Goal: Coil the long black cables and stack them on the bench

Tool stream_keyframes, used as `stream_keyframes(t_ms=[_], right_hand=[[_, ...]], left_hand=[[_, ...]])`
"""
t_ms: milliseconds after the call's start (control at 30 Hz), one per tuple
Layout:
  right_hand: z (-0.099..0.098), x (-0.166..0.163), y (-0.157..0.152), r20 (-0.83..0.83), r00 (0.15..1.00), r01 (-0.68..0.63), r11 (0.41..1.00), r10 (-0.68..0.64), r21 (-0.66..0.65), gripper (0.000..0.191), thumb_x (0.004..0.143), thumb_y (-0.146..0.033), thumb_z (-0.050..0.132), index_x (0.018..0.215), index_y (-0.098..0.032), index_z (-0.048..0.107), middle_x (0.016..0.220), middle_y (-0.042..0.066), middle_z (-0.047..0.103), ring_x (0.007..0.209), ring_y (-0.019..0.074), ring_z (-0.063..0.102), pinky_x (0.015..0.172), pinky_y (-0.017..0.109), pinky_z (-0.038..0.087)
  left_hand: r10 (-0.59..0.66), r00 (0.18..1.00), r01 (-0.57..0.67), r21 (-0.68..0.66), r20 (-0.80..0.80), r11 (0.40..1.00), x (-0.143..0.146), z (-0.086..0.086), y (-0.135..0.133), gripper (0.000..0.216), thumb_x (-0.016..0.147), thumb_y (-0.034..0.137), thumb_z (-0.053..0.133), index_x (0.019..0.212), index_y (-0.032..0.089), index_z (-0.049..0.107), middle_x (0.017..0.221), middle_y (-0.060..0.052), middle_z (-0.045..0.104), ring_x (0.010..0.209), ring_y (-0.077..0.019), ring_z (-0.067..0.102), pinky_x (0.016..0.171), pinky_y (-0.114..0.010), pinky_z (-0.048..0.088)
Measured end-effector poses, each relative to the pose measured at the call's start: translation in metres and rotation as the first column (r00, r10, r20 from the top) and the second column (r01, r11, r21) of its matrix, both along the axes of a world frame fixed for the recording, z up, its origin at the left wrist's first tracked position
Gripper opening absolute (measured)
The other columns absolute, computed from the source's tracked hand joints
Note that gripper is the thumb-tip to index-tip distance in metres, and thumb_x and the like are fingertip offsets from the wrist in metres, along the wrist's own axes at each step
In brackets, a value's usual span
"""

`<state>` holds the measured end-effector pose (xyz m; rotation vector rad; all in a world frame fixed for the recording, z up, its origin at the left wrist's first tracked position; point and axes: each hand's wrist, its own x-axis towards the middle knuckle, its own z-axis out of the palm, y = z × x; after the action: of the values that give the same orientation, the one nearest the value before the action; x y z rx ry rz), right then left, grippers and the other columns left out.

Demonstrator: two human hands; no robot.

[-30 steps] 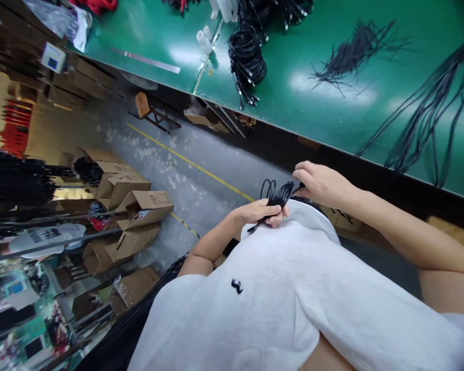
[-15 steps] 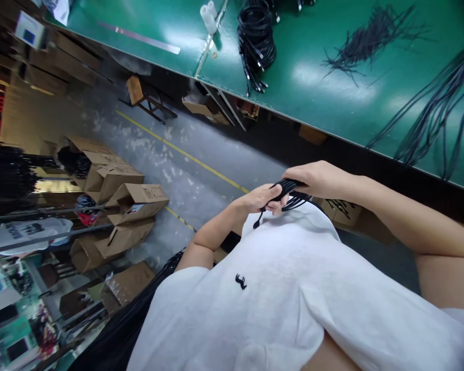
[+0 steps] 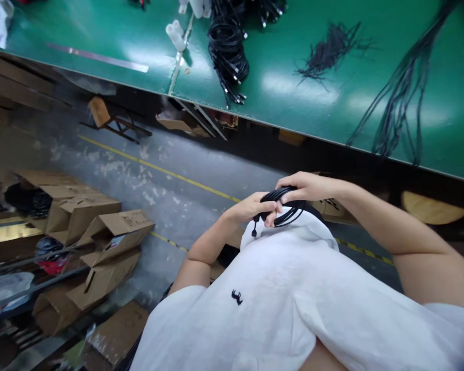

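A coil of black cable [image 3: 290, 215] is held in front of my white shirt, close to the body. My left hand [image 3: 255, 207] is closed around the coil's left side, thumb on top. From under that hand a short cable end with a dark connector [image 3: 254, 232] hangs down. On the coil's upper right, my right hand [image 3: 303, 186] grips the loops with its thumb across them; some of its fingers are hidden behind the cable.
On the green table [image 3: 294, 111] lie bundled black cables [image 3: 228, 51], a heap of short black ties [image 3: 328, 51], loose long cables [image 3: 404, 98], white rolls [image 3: 176, 35] and a metal ruler [image 3: 100, 57]. Cardboard boxes [image 3: 116, 232] and a wooden stool [image 3: 99, 112] stand on the floor.
The coil has turned in my hands, and its loops now show more openly. My right hand's thumb now lies over the cable. The view has shifted, moving the table's things leftward.
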<state>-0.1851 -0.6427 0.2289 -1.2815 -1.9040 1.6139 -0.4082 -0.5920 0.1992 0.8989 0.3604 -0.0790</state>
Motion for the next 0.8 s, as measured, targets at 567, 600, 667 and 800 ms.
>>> stream_keyframes(t_ms=[567,600,667,800], right_hand=[[-0.132,0.235,0.146,0.452,0.328,0.889,0.432,-0.829,0.148,0.033,0.089,-0.044,0.052,0.091,-0.014,0.064,0.091,0.012,0.067,0.084,0.0210,0.060,0.084,0.037,0.048],[-0.144,0.256,0.155,0.493,0.243,0.911,0.371,-0.835,0.180,0.031,0.090,-0.040,0.050,0.093,-0.013,0.063,0.095,0.015,0.067,0.089,0.0231,0.060,0.089,0.041,0.047],[-0.166,0.286,0.168,0.568,0.116,0.934,0.284,-0.815,0.216,0.025,0.087,-0.032,0.053,0.095,-0.011,0.063,0.100,0.019,0.066,0.094,0.0259,0.059,0.093,0.045,0.044],[-0.192,0.305,0.182,0.675,0.063,0.933,0.283,-0.735,0.221,0.023,0.082,-0.016,0.055,0.098,-0.007,0.068,0.099,0.022,0.067,0.091,0.0235,0.059,0.087,0.039,0.042]], left_hand=[[0.657,0.586,-0.702,0.108,-0.474,0.704,0.082,0.027,0.045,0.051,0.076,0.061,0.074,0.077,0.019,0.046,0.046,0.014,0.029,0.035,-0.0011,0.020,0.036,-0.013,0.021],[0.679,0.541,-0.723,0.138,-0.496,0.676,0.087,0.024,0.051,0.053,0.074,0.063,0.075,0.078,0.019,0.046,0.047,0.014,0.029,0.036,-0.0009,0.021,0.037,-0.013,0.022],[0.703,0.483,-0.746,0.176,-0.521,0.643,0.096,0.019,0.060,0.057,0.072,0.068,0.073,0.082,0.018,0.049,0.050,0.013,0.033,0.038,-0.0009,0.024,0.039,-0.014,0.024],[0.681,0.489,-0.749,0.137,-0.545,0.648,0.115,0.012,0.073,0.053,0.080,0.067,0.065,0.087,0.016,0.053,0.052,0.010,0.038,0.039,-0.0022,0.027,0.041,-0.016,0.026]])
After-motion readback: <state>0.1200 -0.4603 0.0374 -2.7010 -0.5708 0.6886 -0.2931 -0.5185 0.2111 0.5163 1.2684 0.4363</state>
